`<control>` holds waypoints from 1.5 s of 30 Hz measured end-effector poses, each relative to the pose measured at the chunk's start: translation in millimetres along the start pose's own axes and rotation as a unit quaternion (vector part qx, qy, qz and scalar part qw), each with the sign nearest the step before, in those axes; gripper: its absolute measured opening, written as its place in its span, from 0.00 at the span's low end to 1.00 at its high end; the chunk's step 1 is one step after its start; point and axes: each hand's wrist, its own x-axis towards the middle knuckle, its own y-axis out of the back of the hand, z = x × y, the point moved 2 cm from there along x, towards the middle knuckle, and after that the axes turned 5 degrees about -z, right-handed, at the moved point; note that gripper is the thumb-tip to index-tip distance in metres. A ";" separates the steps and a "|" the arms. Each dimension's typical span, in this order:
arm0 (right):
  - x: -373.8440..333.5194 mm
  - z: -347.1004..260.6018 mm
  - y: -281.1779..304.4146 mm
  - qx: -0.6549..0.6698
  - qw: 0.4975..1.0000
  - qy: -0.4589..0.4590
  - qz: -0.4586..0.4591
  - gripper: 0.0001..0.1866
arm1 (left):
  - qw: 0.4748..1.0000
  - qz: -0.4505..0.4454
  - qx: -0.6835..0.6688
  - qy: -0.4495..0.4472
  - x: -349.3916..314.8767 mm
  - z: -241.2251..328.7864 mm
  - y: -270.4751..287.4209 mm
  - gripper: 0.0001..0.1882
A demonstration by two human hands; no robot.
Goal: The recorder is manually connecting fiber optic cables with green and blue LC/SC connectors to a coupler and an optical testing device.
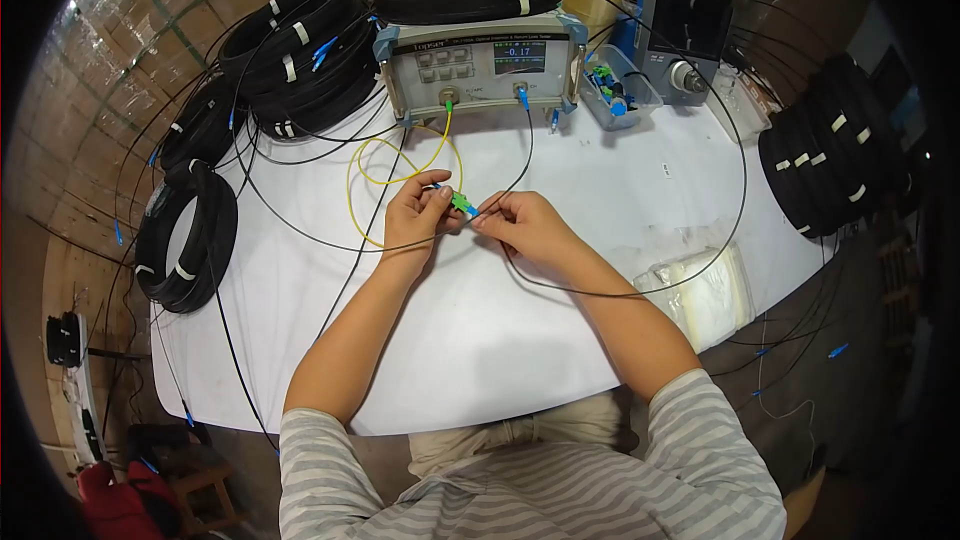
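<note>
Green plastic marks the small fibre connector (462, 203) pinched between both hands above the middle of the white table (480, 340). The left hand (417, 212) has its thumb and forefinger closed tight on the connector's left end, the other fingers curled loosely under the palm. The right hand (520, 225) meets it from the other side, fingertips pressed together on the connector's right end, where a thin black cable (735, 155) leaves the grip. The two hands touch at the connector; neither is spread wide.

A yellow patch cord (372, 155) loops on the table just behind the left hand and runs up to a port on the front of the grey test instrument (480, 62), which stands at the far edge. The black cable sweeps out toward the right edge and comes round to the far side. Several coils of black cable (300, 50) lie at the far left corner, another coil (188, 240) hangs over the left edge, and more coils (830, 150) sit at the right edge. A clear plastic bag (705, 290) lies near the right edge, beside the right forearm. A small blue-and-grey device (685, 30) stands at the far right, next to a clear box of connectors (620, 90).
</note>
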 end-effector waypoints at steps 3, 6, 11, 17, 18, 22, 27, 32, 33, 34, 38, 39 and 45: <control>-0.1 0.0 -2.8 -0.045 0.999 -0.010 -0.006 0.06 | 1.000 0.020 -0.023 0.001 -1.1 -1.6 0.3 0.13; -0.6 1.4 -3.7 0.029 0.999 0.006 -0.016 0.07 | 0.999 0.033 -0.027 0.026 1.4 -4.0 3.2 0.17; -0.8 3.7 -4.5 -0.002 1.000 0.010 -0.007 0.07 | 0.990 -0.022 -0.081 0.114 2.7 -5.1 7.6 0.11; -1.9 6.5 -3.5 0.022 1.000 0.009 -0.015 0.08 | 0.988 -0.053 -0.083 0.122 1.3 -0.7 10.6 0.11; -1.3 7.1 -2.7 0.027 1.000 0.006 -0.013 0.08 | 0.987 -0.058 -0.082 0.122 1.3 0.8 9.8 0.11; -1.5 5.8 -3.0 0.014 1.000 0.002 -0.017 0.07 | 0.988 -0.056 -0.074 0.121 1.2 -2.3 9.8 0.12; -3.1 -2.0 -7.6 -0.004 1.000 -0.018 -0.004 0.09 | 0.994 -0.052 -0.045 0.087 0.4 -4.5 5.6 0.13; -3.2 1.4 -8.7 0.001 1.000 -0.022 0.010 0.07 | 0.994 -0.062 -0.010 0.085 -1.0 -4.2 3.8 0.13; -2.4 2.6 -8.3 -0.028 0.999 -0.027 0.005 0.06 | 0.995 -0.061 -0.008 0.085 -1.9 -4.3 4.1 0.13; -2.1 3.4 -9.1 -0.001 1.000 -0.014 0.002 0.06 | 0.995 -0.058 -0.008 0.082 -1.2 -5.2 5.1 0.14; -0.1 0.8 -7.0 -0.015 0.999 -0.027 0.026 0.09 | 0.994 -0.059 -0.020 0.086 1.8 -4.9 4.6 0.14; 0.0 1.4 -7.4 -0.014 0.999 -0.030 0.025 0.09 | 0.994 -0.057 -0.021 0.089 2.2 -5.0 4.8 0.14; 1.1 2.5 -10.9 -0.020 0.999 -0.006 0.037 0.10 | 0.995 -0.057 -0.011 0.085 2.1 -2.7 5.0 0.13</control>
